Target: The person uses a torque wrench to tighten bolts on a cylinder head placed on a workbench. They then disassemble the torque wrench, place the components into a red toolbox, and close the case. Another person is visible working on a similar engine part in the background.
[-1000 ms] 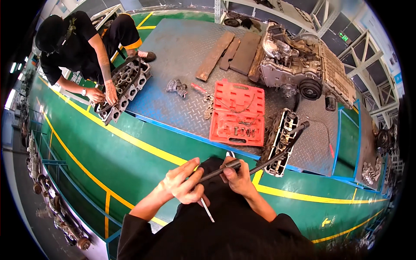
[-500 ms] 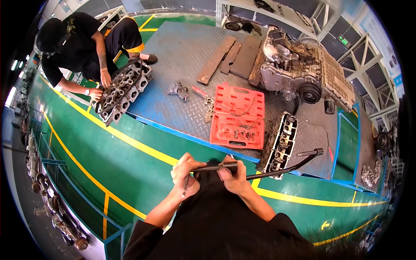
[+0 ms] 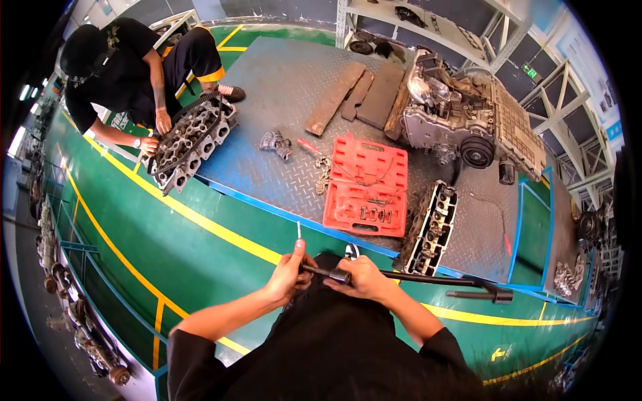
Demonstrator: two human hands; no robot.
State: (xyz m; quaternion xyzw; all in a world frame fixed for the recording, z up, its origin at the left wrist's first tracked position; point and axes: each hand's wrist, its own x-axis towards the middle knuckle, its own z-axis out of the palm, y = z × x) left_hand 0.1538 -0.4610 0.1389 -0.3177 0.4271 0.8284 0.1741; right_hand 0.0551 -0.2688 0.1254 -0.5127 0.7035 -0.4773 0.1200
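Note:
Both hands hold a dark valve spring compressor (image 3: 435,279), a C-shaped clamp, in front of my body. My left hand (image 3: 289,273) is closed around its screw end, where a thin pale crossbar sticks up past the thumb. My right hand (image 3: 359,277) grips the frame beside the round threaded boss. The clamp's long bar runs out to the right and ends in a head with a pin pointing back. Just beyond my hands, an open red tool case (image 3: 366,180) with several small metal adapters lies on the platform, next to a narrow cylinder head (image 3: 433,227).
A blue-edged steel platform (image 3: 267,87) carries an engine (image 3: 455,113), wooden blocks (image 3: 334,98), a chain (image 3: 323,175) and a small metal part (image 3: 275,144). At left, a co-worker (image 3: 114,73) handles another cylinder head (image 3: 194,140). Blue railings (image 3: 87,294) border the green floor.
The compressor has turned, its far end swinging down toward me. My left hand has rotated, so the crossbar now points up rather than down. Both hands are slightly lower.

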